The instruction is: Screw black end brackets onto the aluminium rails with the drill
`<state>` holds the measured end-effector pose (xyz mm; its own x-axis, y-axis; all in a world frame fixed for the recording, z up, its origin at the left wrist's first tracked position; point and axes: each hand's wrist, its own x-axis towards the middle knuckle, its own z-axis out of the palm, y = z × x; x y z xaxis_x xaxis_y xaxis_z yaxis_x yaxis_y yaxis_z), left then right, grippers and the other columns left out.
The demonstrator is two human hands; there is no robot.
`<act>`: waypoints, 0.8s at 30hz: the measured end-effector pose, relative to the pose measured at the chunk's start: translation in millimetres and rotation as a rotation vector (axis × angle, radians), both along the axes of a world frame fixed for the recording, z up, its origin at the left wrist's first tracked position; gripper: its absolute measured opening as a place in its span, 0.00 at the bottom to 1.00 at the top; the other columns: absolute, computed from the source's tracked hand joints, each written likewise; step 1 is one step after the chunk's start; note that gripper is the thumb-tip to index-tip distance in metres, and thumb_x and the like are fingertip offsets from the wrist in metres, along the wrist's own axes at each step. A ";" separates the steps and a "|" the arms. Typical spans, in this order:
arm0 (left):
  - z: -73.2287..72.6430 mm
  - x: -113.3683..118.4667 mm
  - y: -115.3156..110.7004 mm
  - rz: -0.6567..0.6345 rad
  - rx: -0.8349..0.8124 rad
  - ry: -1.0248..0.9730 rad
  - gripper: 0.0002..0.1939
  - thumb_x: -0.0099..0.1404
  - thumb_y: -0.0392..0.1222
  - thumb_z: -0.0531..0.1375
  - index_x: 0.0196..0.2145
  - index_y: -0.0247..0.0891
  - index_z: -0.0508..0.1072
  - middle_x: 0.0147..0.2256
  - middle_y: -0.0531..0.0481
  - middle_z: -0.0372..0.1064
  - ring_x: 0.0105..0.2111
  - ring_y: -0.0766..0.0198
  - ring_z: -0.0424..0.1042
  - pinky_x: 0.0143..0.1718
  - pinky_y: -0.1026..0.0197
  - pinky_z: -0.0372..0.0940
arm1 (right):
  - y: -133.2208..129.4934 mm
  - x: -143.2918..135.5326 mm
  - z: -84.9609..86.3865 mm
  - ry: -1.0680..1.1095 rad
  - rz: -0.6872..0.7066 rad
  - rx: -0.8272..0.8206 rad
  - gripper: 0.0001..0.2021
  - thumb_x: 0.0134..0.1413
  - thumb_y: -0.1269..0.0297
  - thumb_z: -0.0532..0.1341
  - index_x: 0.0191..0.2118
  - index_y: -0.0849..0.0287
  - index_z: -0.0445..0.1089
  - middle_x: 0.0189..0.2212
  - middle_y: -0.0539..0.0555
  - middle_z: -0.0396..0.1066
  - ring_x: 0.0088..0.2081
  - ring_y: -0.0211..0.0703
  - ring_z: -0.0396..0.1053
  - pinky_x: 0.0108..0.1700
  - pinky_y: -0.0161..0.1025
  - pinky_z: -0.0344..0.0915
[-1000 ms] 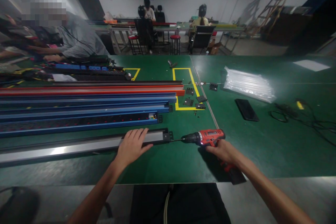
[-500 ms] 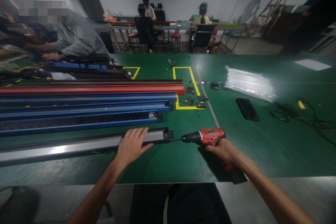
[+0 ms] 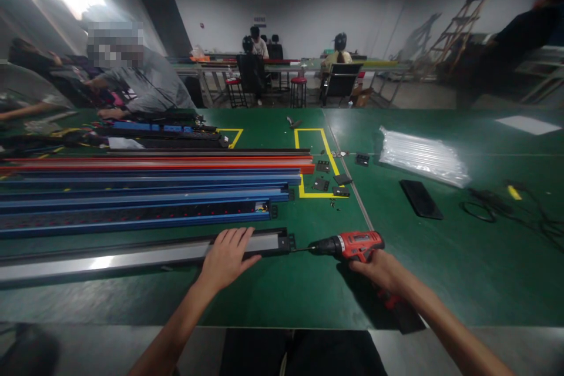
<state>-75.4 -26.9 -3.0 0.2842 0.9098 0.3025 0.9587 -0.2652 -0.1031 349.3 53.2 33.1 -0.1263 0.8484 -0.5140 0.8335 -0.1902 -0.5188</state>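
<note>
Head-worn view, forward and down

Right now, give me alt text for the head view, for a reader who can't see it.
A person's right hand holds a red drill, its bit pointed at the end of a long black-and-silver bar under the left hand. Beyond it on the green table lie blue bars, an orange bar, small black plates and a plastic-wrapped bundle.

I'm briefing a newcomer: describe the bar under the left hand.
Find the green table. Left of the red drill, under the left hand, lies a long bar. Its black frame and broad silvery face set it apart from the blue bars behind.
</note>
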 end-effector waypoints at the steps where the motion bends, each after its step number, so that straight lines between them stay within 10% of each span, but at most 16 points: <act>1: 0.2 0.1 0.0 -0.001 0.002 0.004 0.36 0.73 0.65 0.51 0.62 0.31 0.69 0.53 0.35 0.74 0.52 0.46 0.71 0.55 0.45 0.62 | -0.3 -0.8 1.3 -0.006 -0.006 -0.003 0.14 0.52 0.52 0.65 0.26 0.54 0.65 0.22 0.51 0.70 0.25 0.42 0.66 0.29 0.41 0.61; 24: -1.0 -0.9 0.4 -0.002 0.002 0.016 0.36 0.73 0.65 0.51 0.62 0.31 0.69 0.52 0.35 0.74 0.51 0.46 0.71 0.55 0.45 0.63 | -0.7 -2.4 2.6 -0.022 -0.008 0.035 0.13 0.51 0.53 0.65 0.25 0.55 0.67 0.21 0.50 0.69 0.24 0.41 0.65 0.28 0.39 0.59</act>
